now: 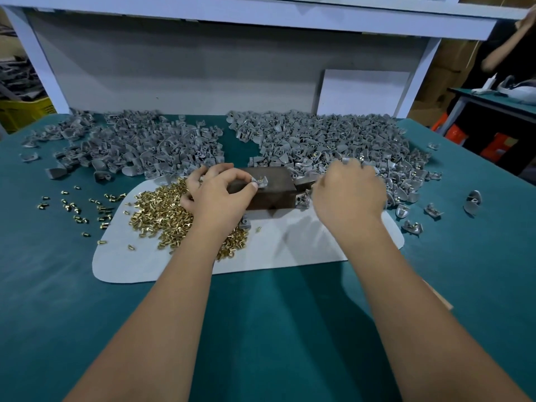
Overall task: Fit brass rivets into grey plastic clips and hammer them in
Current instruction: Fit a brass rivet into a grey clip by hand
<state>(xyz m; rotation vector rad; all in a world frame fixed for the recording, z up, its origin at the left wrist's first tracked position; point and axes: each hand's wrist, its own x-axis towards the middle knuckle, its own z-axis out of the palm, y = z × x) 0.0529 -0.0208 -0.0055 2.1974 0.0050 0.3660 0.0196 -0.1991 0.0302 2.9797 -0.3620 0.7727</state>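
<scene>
My left hand (216, 195) pinches a grey plastic clip (260, 181) with a brass rivet head showing in it, held on top of a dark metal block (272, 195). Under that hand lies a heap of brass rivets (162, 214) on a pale mat (290, 245). My right hand (349, 191) hovers with curled fingers at the block's right end, at the edge of the right pile of grey clips (333, 140); whether it holds anything is hidden. A second pile of grey clips (139, 143) lies at the back left.
Loose rivets (78, 206) are scattered on the green table left of the mat. Stray clips (432, 211) lie to the right. A white shelf frame and grey back panel (174, 68) close off the rear. Another person's arm (504, 50) shows at far right.
</scene>
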